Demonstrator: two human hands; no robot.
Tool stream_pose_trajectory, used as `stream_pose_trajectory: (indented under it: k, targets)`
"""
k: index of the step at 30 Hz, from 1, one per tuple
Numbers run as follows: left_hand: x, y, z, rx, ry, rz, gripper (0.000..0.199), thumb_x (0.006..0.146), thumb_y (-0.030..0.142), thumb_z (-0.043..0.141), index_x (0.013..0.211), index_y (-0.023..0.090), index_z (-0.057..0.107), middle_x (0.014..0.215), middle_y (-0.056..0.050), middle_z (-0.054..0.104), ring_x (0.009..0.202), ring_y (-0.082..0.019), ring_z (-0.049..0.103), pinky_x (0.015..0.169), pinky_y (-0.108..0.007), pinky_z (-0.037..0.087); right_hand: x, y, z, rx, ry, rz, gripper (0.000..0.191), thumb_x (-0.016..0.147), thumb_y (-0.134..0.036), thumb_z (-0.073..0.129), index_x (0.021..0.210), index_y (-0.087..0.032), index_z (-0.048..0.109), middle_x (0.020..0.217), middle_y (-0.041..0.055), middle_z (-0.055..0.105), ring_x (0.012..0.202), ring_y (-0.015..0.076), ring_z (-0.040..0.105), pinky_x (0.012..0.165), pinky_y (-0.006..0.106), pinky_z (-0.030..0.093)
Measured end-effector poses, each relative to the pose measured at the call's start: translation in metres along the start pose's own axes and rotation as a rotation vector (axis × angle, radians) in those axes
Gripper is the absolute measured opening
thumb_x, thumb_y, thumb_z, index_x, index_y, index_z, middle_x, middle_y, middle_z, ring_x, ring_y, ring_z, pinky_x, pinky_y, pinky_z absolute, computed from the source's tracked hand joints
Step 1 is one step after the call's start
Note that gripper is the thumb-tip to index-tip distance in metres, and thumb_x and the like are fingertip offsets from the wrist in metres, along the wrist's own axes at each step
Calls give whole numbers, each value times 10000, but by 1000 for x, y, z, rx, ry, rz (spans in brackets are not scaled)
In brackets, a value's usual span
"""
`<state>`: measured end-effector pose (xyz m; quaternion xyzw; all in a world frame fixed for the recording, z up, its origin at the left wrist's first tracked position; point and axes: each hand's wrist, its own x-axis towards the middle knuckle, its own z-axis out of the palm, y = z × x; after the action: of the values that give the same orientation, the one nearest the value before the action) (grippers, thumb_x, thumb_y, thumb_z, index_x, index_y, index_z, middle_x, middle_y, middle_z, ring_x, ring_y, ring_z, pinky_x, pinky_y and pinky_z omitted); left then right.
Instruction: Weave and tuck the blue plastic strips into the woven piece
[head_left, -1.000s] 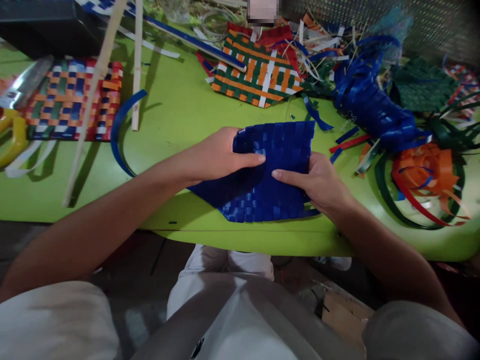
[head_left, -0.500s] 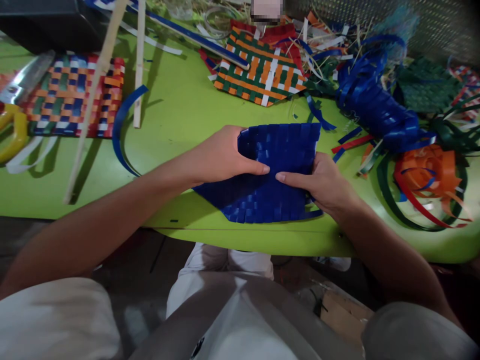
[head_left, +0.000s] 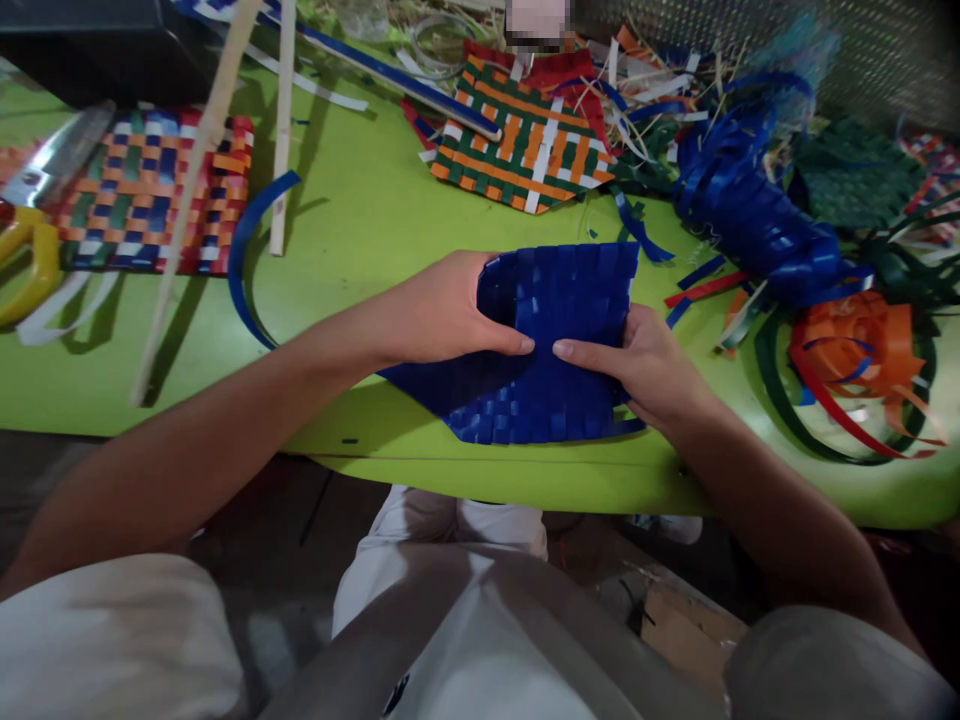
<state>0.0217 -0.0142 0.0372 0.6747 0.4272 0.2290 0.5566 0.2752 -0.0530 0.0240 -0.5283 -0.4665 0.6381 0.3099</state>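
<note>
Over a lime-green worktop (head_left: 360,215) strewn with strips (head_left: 750,200), left hand (head_left: 450,305) and right hand (head_left: 660,365) grip a folded blue woven sheet (head_left: 546,395)

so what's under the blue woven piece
Green table shows around the blue woven piece. The left hand and right hand hold it, thumbs on top; their other fingers, and whatever lies directly beneath, are covered.
</note>
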Motion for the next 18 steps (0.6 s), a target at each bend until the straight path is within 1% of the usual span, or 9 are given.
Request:
stream_pose_trajectory:
  k: [4,7,10,13,16,18]
  targets:
    - [-3,3,1,-22,-34,-9,460,787,460,926,1165,223,815,1047,-14,847,1128,-307,815,1041,-439,682,1,2,-3,4,-19,-28,531,677,-460,1132,1104,-270,878,1129,52,912,1064,364,877,974,540,759]
    - [-5,4,1,-24,-43,2,441,795,489,934,1124,222,813,1017,-12,841,1111,-307,816,1041,-439,683,2,3,-6,-13,-42,-37,508,724,-443,1116,1139,-279,873,1134,42,908,1055,350,879,969,525,758]
    - [-6,4,0,-17,-59,-1,470,806,496,926,1176,230,811,1037,-12,843,1114,-310,818,1042,-448,685,2,0,-8,-25,-66,-36,487,740,-430,1108,1142,-283,876,1129,30,907,1058,340,881,962,503,758]
    - [-6,5,-2,16,-64,-26,484,834,497,888,1241,246,808,1080,-7,840,1157,-318,817,1062,-459,678,1,-3,-9,-41,-75,5,488,716,-432,1114,1112,-267,883,1073,35,907,1031,339,882,921,488,762]
    - [-8,8,-8,18,-43,-84,479,875,519,847,1277,262,808,1112,-13,846,1207,-324,808,1088,-458,668,2,-3,-12,-47,-53,36,519,684,-431,1127,1113,-261,891,1043,38,907,988,331,879,879,473,763]
    - [-10,9,-15,-11,-18,-129,499,880,546,851,1292,266,813,1145,-30,851,1245,-338,795,1105,-468,663,3,-2,-14,-42,-58,48,519,675,-450,1131,1100,-264,900,1037,39,908,955,319,876,861,463,759]
